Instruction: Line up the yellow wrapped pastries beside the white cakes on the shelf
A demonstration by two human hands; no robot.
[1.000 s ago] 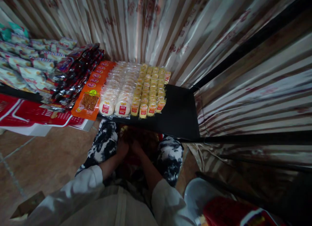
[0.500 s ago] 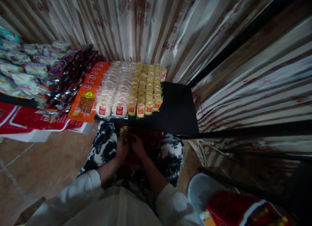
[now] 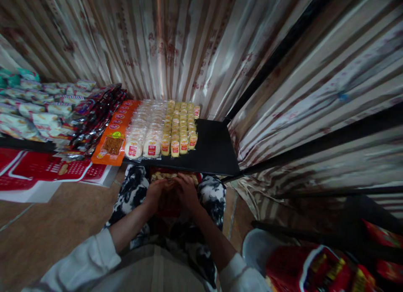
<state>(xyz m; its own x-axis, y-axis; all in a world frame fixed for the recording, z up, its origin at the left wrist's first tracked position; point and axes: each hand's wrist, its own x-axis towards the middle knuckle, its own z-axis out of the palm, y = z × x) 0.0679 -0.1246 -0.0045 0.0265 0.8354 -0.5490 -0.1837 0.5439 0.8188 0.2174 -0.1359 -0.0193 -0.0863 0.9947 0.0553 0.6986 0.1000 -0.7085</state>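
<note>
My left hand [image 3: 155,190] and my right hand [image 3: 188,190] are close together between my knees, just below the front edge of the black shelf [image 3: 217,153]. Their fingers curl over a dark red package [image 3: 170,206] with a tan-gold band [image 3: 165,175] along its top. Shadow and the hands hide most of it, so I cannot tell what is inside. On the shelf above stand rows of clear-wrapped white round crackers [image 3: 151,146] and rows of small yellow wrapped cakes [image 3: 183,143]. An orange packet of stick snacks [image 3: 110,147] lies to their left.
Dark red packets [image 3: 91,120] and white packets [image 3: 47,122] are piled at the shelf's left. Below them hangs a red printed bag [image 3: 63,166]. Striped curtain [image 3: 195,53] and black frame bars [image 3: 267,69] enclose the shelf. A grey bucket [image 3: 258,243] and red bag [image 3: 286,264] sit lower right.
My hands have moved slightly apart, the right one shifting right. More of the tan-gold band and red package now shows. The view has tilted, so the shelf appears lower and further left.
</note>
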